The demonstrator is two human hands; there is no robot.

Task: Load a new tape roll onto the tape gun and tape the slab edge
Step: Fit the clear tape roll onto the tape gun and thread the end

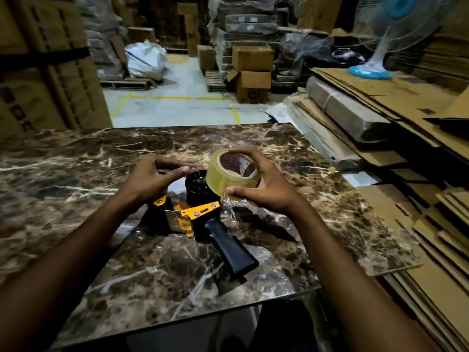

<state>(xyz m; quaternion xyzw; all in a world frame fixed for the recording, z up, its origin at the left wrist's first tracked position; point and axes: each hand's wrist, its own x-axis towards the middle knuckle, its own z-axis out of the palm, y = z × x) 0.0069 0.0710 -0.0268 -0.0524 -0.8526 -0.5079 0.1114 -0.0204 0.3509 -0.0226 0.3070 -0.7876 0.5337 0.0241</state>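
Right hand (pixel 264 184) grips tape roll (pixel 232 175); left hand (pixel 152 179) pinches tape gun (pixel 203 209).

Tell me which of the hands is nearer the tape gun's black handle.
Right, narrowly. The right hand holds the tape roll just above and right of the handle. The left hand is up-left, at the tape gun front end.

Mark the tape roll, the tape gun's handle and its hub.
tape roll (pixel 229 180): head view, on its clear outer winding.
tape gun handle (pixel 229 246): head view, mid black grip.
tape gun hub (pixel 199 185): head view, on the black spindle.
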